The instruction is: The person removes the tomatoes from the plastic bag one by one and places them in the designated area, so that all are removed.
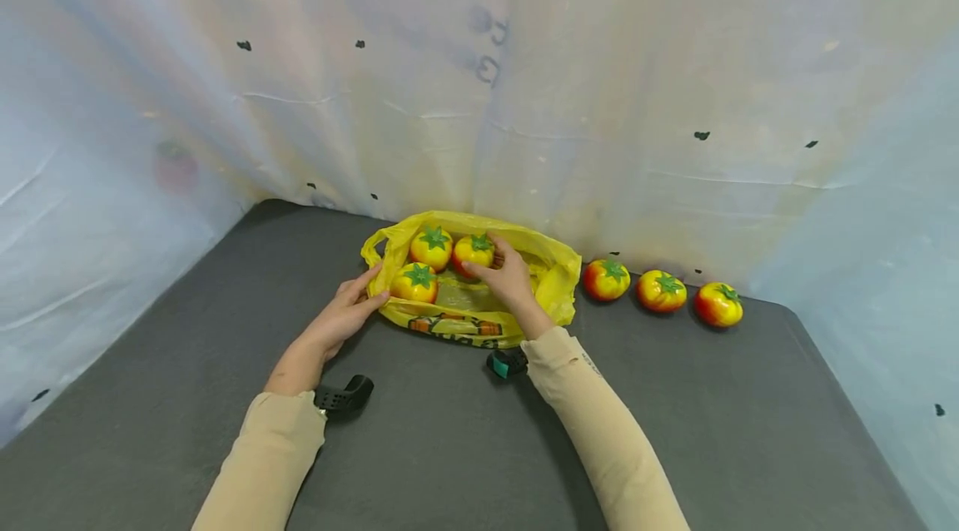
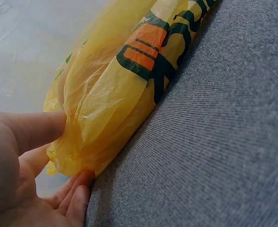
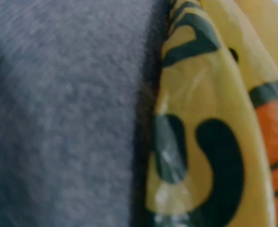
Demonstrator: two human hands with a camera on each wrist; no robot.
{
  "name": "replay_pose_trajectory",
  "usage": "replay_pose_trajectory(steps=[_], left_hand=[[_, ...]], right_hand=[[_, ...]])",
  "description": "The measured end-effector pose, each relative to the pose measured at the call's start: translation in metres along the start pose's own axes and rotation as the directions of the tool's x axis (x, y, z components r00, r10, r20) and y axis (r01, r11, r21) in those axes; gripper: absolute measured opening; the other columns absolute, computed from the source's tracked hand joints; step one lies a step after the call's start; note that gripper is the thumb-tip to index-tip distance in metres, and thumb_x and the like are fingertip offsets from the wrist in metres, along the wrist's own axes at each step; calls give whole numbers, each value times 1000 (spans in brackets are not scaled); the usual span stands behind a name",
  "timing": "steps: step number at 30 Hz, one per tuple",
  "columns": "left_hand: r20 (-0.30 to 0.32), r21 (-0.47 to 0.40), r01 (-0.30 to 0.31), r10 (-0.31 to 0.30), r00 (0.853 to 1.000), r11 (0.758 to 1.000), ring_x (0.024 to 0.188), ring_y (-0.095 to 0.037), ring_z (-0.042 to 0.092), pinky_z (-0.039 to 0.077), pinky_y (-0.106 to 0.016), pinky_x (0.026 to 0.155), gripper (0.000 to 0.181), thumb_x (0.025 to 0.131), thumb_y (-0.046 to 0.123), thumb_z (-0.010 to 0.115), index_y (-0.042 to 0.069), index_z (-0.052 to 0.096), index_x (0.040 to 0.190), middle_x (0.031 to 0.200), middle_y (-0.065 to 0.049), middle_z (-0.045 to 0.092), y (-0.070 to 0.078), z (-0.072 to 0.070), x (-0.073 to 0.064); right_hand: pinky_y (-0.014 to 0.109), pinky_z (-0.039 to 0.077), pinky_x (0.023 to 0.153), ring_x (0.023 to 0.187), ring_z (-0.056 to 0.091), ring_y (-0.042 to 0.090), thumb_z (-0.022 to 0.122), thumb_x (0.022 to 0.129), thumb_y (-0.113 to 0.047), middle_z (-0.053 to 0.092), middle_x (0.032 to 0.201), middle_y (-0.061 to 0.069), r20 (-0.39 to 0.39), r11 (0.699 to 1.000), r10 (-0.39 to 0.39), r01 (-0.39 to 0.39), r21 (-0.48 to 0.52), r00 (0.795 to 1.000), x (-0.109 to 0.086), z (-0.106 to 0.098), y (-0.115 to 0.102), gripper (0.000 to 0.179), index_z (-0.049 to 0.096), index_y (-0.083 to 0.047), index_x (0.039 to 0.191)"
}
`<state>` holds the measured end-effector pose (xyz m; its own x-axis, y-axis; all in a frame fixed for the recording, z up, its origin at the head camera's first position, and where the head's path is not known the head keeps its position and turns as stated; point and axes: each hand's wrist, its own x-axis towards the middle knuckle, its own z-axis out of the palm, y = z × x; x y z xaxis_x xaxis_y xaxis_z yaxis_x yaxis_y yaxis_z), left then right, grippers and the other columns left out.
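A yellow plastic bag [image 1: 554, 281] with dark lettering lies on its side, its mouth spread and turned upward. Inside it sit two red-and-yellow tomatoes [image 1: 430, 248] with green star-shaped tops, towards the left end. My right hand [image 1: 511, 277] reaches in and holds a third tomato [image 1: 468, 252] beside them, thumb on the near side and fingers on the far side. At the bag's left end, my left hand [image 1: 346, 315] holds the plastic between thumb and fingers, as the left wrist view shows. The right wrist view has only the bag's printed side [image 3: 191, 142]; that hand is out of it.
Three more tomatoes [image 1: 661, 291] stand in a row on the grey table [image 1: 419, 448], right of the bag and near the back edge. Pale plastic sheeting [image 1: 584, 81] hangs behind and on both sides. Each wrist wears a black band [image 1: 346, 394].
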<state>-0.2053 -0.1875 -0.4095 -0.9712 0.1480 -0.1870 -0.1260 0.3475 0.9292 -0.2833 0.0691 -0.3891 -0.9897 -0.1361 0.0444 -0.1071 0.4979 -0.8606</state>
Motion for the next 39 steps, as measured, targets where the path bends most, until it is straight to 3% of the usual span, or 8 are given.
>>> replay_pose_trajectory(steps=[4, 17, 31, 39], left_hand=[[4, -3, -1, 1, 1000, 1000, 143, -43, 4, 14, -59, 113, 67, 102, 35, 45, 24, 6, 156, 155, -23, 0, -1, 1, 2], [-4, 7, 16, -16, 1000, 1000, 143, -43, 3, 13, -59, 113, 68, 102, 35, 45, 22, 6, 156, 155, -23, -1, 0, 3, 2], [-4, 17, 16, -16, 1000, 1000, 143, -43, 0, 12, -60, 113, 69, 102, 35, 45, 22, 4, 156, 155, -24, -3, 2, 2, 2], [1, 21, 22, -22, 1000, 1000, 144, -44, -1, 12, -61, 113, 70, 102, 36, 46, 23, 3, 156, 156, -23, -5, 3, 2, 2]], right_hand=[[46, 45, 99, 127, 48, 33, 73, 85, -30, 45, 145, 14, -28, 1000, -3, 4, 15, 1000, -1, 0, 1, 70, 41, -18, 147], [47, 44, 100, 128, 47, 32, 75, 84, -31, 44, 145, 13, -1, 998, -17, 17, 66, 1000, -11, -7, -5, 68, 44, -22, 144], [46, 46, 98, 128, 48, 31, 74, 84, -32, 44, 144, 11, 19, 998, -39, 38, 58, 999, -23, -16, -10, 66, 45, -29, 143], [47, 46, 98, 128, 48, 32, 75, 84, -32, 46, 144, 13, 23, 996, -70, 68, 53, 997, -30, -25, -7, 65, 46, -27, 143]])
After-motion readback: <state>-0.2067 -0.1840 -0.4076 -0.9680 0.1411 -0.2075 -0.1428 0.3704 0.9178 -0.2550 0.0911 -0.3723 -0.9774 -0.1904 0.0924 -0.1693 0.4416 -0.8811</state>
